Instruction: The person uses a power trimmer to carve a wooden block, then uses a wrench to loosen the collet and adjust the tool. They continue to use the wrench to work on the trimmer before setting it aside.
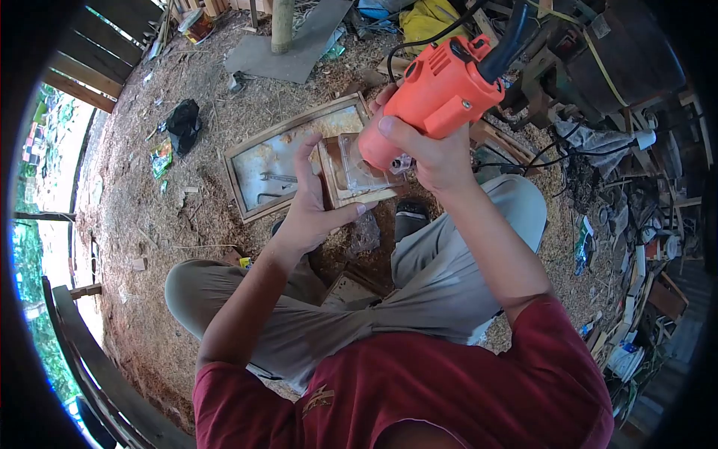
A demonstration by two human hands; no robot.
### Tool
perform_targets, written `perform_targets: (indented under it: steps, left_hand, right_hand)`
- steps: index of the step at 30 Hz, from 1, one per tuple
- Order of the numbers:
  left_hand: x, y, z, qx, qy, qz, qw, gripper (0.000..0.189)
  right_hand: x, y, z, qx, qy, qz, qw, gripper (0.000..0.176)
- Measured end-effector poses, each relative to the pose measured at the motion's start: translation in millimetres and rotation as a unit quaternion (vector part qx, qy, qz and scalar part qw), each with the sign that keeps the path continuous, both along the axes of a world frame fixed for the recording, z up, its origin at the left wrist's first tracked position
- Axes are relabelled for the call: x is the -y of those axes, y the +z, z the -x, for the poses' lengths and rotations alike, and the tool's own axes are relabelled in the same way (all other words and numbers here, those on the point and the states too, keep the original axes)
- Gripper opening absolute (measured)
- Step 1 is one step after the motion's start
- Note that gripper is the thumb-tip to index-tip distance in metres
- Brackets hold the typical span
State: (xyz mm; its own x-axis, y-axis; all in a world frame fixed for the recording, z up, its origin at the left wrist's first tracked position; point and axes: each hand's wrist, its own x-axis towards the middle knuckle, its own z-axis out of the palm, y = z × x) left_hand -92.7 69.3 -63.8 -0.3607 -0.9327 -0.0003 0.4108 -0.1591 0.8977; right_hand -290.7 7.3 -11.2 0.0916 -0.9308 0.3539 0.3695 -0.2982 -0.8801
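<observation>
An orange power tool [441,88] with a clear square base plate [359,161] is in my right hand [430,153], whose fingers wrap round its body. Beneath the base plate lies a small wooden frame or box [345,196] with a light wood edge. My left hand [308,213] is at the left side of that wooden piece, its fingers and thumb spread apart, the thumb near the lower edge. Whether the thumb touches the wood is not clear. Behind them lies a wood-rimmed tray [250,144] holding a wrench [279,178] and a bent metal key [268,197].
A grey board [288,60] and a post [282,26] stand ahead. A black plastic bag [182,123] lies on the shavings-covered ground at left. Black cables [557,161] and scrap wood are at right. A yellow cloth [432,26] lies beyond the tool.
</observation>
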Motion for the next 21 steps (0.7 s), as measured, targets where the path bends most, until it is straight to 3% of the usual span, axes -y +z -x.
perform_targets:
  steps: [5, 21]
  left_hand:
    - [-4.1, 5.7, -0.6, -0.081, -0.009, -0.033, 0.996, 0.107]
    - [-1.7, 1.8, 0.8, -0.041, 0.056, -0.06, 0.996, 0.081]
  right_hand:
    - [-1.6, -2.4, -0.6, -0.036, 0.0, -0.003, 0.999, 0.057]
    - [-0.2, -9.0, -8.5, -0.032, 0.024, -0.02, 0.999, 0.053]
